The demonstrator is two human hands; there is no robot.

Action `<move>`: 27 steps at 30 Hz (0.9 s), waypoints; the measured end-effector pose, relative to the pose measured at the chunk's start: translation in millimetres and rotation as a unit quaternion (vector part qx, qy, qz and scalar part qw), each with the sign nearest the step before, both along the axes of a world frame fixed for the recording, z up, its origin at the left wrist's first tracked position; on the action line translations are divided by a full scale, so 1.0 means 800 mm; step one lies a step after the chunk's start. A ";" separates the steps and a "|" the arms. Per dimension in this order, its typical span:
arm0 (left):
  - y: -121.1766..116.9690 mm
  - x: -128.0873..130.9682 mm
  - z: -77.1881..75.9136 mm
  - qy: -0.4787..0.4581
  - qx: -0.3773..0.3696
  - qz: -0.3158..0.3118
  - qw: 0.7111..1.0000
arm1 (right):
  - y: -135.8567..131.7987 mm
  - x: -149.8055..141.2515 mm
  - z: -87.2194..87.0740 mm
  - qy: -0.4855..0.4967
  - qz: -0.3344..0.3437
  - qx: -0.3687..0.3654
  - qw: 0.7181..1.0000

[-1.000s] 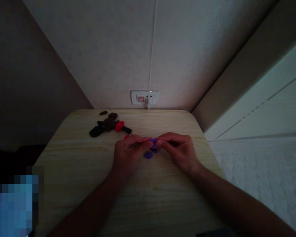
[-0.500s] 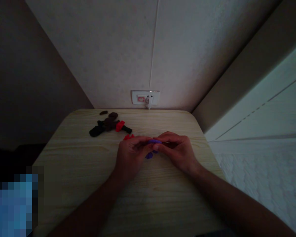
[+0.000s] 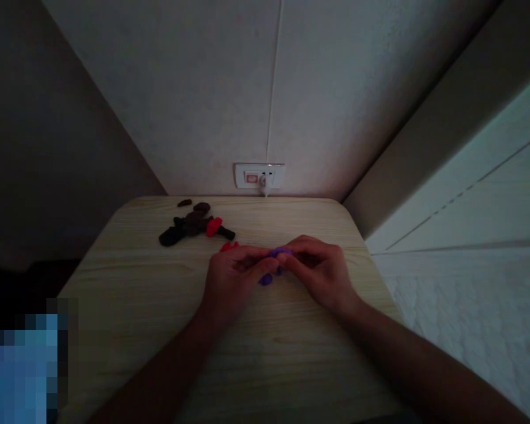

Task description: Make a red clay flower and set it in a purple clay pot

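Between the fingertips of both hands is a soft purple piece that looks like modelling clay. My left hand pinches its left side with thumb and forefinger. My right hand is closed on the other side, its thumb pressed on the near face. Just below the fingers, a smaller purple lump lies on the table. A red piece shows behind my left hand, partly covered by it. The fingers hide much of the held clay.
On the wooden table, back left, lie black pieces, brown pieces and a red lump. A wall socket with a plug is just behind the table. A pale cabinet stands at right.
Both thumbs have shifted on the purple clay, and its visible shape is now more bent. The hands stay in nearly the same place; the view has moved slightly.
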State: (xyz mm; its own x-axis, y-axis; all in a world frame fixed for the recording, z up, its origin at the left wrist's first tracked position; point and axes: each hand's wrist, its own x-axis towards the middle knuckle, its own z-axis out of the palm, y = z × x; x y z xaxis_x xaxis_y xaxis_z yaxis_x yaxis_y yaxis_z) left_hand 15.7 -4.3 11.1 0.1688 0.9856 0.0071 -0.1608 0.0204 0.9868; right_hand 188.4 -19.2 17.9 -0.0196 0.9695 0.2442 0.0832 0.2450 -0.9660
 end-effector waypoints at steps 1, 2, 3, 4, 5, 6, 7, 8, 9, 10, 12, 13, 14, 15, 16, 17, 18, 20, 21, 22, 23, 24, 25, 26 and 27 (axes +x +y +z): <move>0.000 -0.001 0.002 0.002 0.004 0.009 1.000 | 0.000 0.001 0.000 -0.002 0.008 -0.005 1.000; 0.001 -0.002 0.003 0.003 0.007 0.018 1.000 | 0.001 0.001 0.000 -0.004 0.016 -0.009 1.000; 0.001 -0.003 0.004 0.003 0.010 0.024 1.000 | 0.001 0.002 0.000 -0.006 0.024 -0.011 1.000; 0.001 -0.004 0.005 0.003 0.012 0.028 1.000 | 0.001 0.002 0.001 -0.009 0.030 -0.012 0.999; 0.001 -0.005 0.005 0.002 0.014 0.028 0.999 | 0.001 0.003 0.001 -0.009 0.032 -0.009 0.999; 0.001 -0.006 0.006 0.004 0.016 0.025 1.000 | 0.000 0.003 0.002 -0.009 0.032 -0.006 0.999; 0.002 -0.007 0.005 0.005 0.018 0.018 1.000 | 0.000 0.003 0.002 -0.009 0.032 -0.003 0.999; 0.002 -0.007 0.005 0.007 0.019 0.011 1.000 | 0.000 0.003 0.003 -0.008 0.032 -0.002 0.999; 0.002 -0.007 0.005 0.007 0.021 0.006 1.000 | 0.000 0.003 0.003 -0.006 0.033 -0.002 0.999; 0.002 -0.006 0.005 0.007 0.021 0.002 1.000 | 0.000 0.003 0.003 -0.004 0.033 -0.004 0.999; 0.002 -0.005 0.004 0.002 0.016 0.000 1.000 | 0.000 0.003 0.003 -0.005 0.039 -0.013 0.999; 0.002 -0.004 0.004 -0.001 0.013 0.001 1.000 | 0.001 0.003 0.003 -0.007 0.044 -0.016 0.999; 0.002 -0.004 0.004 -0.003 0.011 0.002 1.000 | 0.001 0.003 0.004 -0.010 0.049 -0.018 0.999; 0.002 -0.003 0.004 -0.005 0.010 0.002 1.000 | 0.001 0.004 0.004 -0.012 0.052 -0.017 0.998; 0.002 -0.003 0.004 -0.006 0.009 0.000 1.000 | 0.001 0.004 0.004 -0.013 0.051 -0.015 0.998; 0.002 -0.003 0.003 -0.007 0.008 -0.002 1.000 | 0.001 0.004 0.004 -0.011 0.048 -0.012 0.999; 0.002 -0.003 0.003 -0.009 0.008 -0.006 1.000 | 0.001 0.005 0.005 -0.008 0.042 -0.010 0.999; 0.002 -0.003 0.002 -0.018 0.006 -0.017 1.000 | 0.001 0.005 0.005 -0.001 0.031 -0.013 0.999; 0.002 -0.003 0.001 -0.023 0.004 -0.023 0.999 | 0.001 0.005 0.004 0.004 0.030 -0.019 0.999; 0.002 -0.003 0.001 -0.026 0.001 -0.027 0.999 | 0.001 0.005 0.004 0.010 0.031 -0.026 0.999; 0.002 -0.002 0.001 -0.026 -0.001 -0.027 0.999 | 0.002 0.005 0.003 0.016 0.036 -0.035 0.999; 0.002 -0.002 0.001 -0.023 -0.002 -0.023 0.999 | 0.002 0.004 0.002 0.022 0.042 -0.044 0.998; 0.001 -0.002 0.001 -0.019 -0.001 -0.018 1.000 | 0.002 0.004 0.001 0.027 0.048 -0.052 0.997; 0.001 -0.002 0.002 -0.014 0.002 -0.013 1.000 | 0.003 0.003 -0.001 0.032 0.053 -0.057 0.996; 0.001 -0.002 0.002 -0.009 0.008 -0.010 1.000 | 0.003 0.002 -0.002 0.035 0.056 -0.061 0.996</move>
